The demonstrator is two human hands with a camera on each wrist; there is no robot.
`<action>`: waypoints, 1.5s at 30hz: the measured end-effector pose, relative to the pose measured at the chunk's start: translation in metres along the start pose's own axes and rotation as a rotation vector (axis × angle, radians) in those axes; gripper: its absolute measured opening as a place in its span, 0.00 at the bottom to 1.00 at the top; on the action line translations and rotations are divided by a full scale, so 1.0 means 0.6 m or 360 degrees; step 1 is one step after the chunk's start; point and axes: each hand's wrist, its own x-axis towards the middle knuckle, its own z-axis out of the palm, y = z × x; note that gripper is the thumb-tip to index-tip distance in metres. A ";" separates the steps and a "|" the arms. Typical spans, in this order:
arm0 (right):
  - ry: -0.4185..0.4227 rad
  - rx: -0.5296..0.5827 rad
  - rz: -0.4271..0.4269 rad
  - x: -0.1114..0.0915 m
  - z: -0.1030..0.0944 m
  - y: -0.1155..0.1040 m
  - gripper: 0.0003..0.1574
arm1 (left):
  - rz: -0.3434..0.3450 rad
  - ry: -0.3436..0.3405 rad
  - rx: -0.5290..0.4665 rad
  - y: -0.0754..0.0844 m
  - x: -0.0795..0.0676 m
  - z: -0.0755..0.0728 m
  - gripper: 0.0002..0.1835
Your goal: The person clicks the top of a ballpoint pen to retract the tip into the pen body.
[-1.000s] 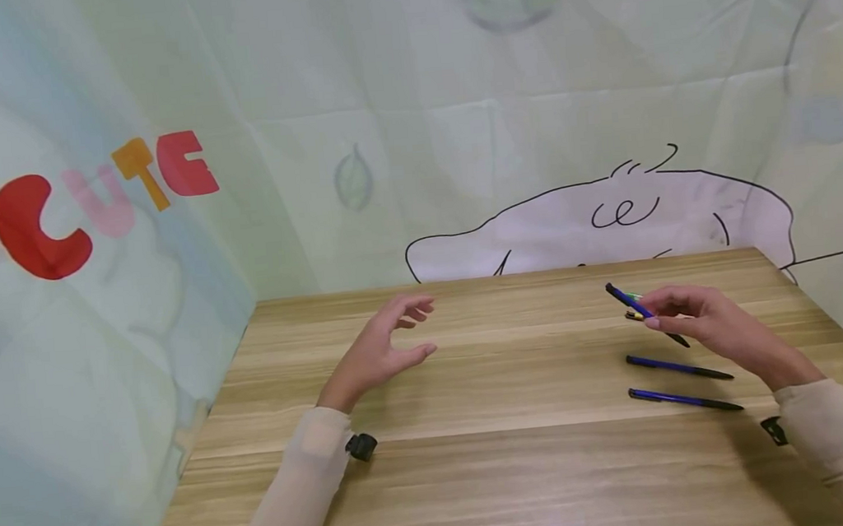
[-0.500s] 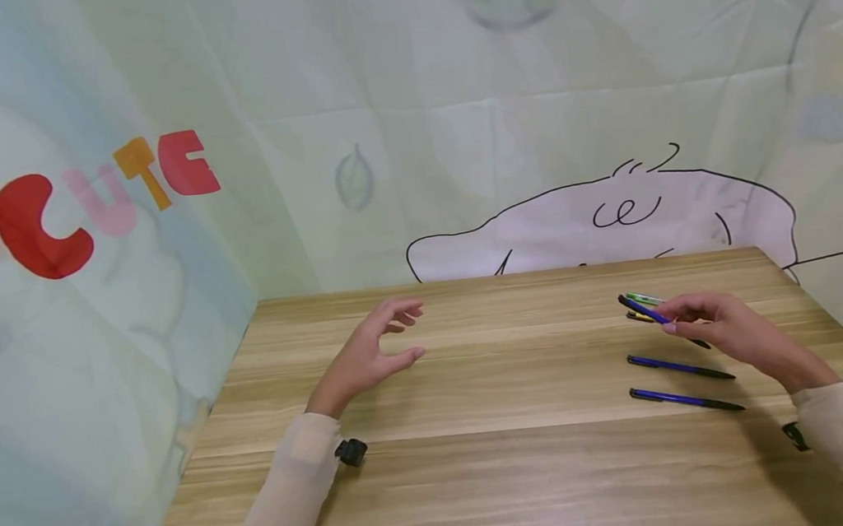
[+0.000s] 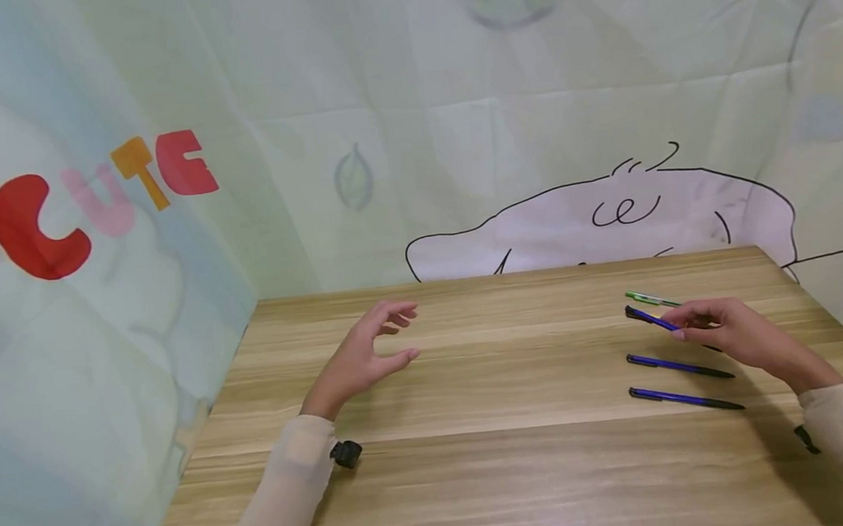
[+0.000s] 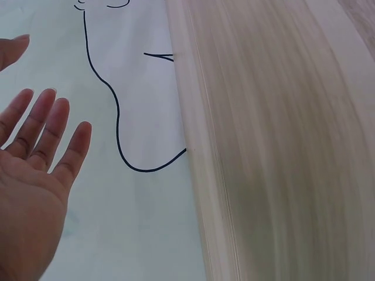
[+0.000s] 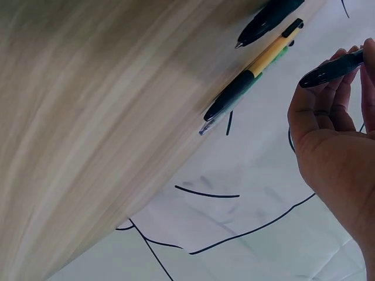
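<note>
My right hand (image 3: 732,333) pinches a blue pen (image 3: 651,319) with a black grip between thumb and fingertips; its dark end (image 5: 331,71) shows in the right wrist view. Below it, two more blue pens, a nearer one (image 3: 685,398) and a farther one (image 3: 678,367), lie roughly parallel on the table. Behind the held pen lies a green pen (image 3: 647,300). A yellow pen (image 5: 268,55) with a black grip rests beside the green one in the right wrist view; the head view hides it. My left hand (image 3: 362,354) hovers over the table's left half, fingers relaxed and holding nothing.
The wood-grain table (image 3: 483,473) ends at a back edge against a printed cloth (image 3: 459,169) with a cartoon drawing. Another cloth wall with coloured letters (image 3: 43,231) stands on the left. A small black device (image 3: 346,454) sits at the left wrist.
My right hand has moved right and slightly nearer with the blue pen, uncovering the green pen and covering the yellow one. My left hand has shifted slightly left.
</note>
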 end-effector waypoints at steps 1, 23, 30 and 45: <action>-0.0010 -0.0007 0.0013 0.000 0.000 0.001 0.17 | -0.0001 0.0001 0.0004 -0.001 0.000 -0.001 0.34; -0.0145 -0.0179 0.0117 0.007 0.005 0.033 0.12 | -0.0009 -0.0006 0.0023 -0.004 -0.003 -0.005 0.34; -0.0160 -0.0204 0.0115 0.010 0.010 0.039 0.10 | -0.0004 -0.0006 0.0019 -0.004 -0.004 -0.006 0.34; -0.0113 -0.0368 0.0047 0.020 0.020 0.052 0.06 | -0.0050 0.0001 -0.0005 0.042 -0.007 -0.011 0.33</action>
